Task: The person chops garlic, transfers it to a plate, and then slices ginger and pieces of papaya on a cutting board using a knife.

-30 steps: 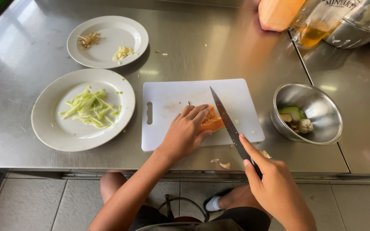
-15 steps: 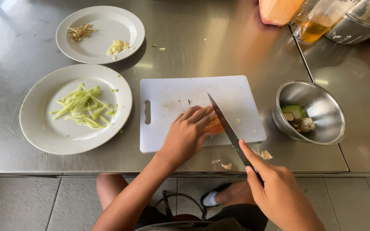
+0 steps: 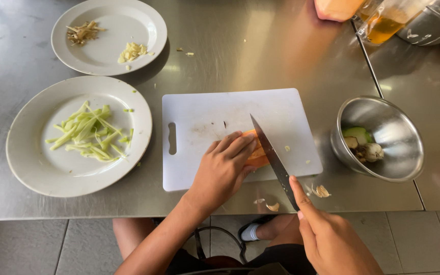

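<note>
My left hand point(image 3: 223, 169) presses down on an orange vegetable piece point(image 3: 258, 158) lying on the white cutting board point(image 3: 204, 117). Most of the piece is hidden under my fingers. My right hand point(image 3: 329, 237) grips a knife point(image 3: 271, 155) with my index finger along the spine. The blade rests against the right side of the orange piece, its tip pointing away from me.
A white plate point(image 3: 31, 168) with green vegetable strips sits left of the board. Behind it stands another plate point(image 3: 143, 23) with small chopped piles. A steel bowl point(image 3: 398, 147) with scraps is at the right. Peel bits point(image 3: 322, 191) lie near the table's front edge. Bottles stand at the far right.
The knife blade has shifted slightly left, closer onto the orange piece. My left hand has kept its hold. The view has drifted a little.
</note>
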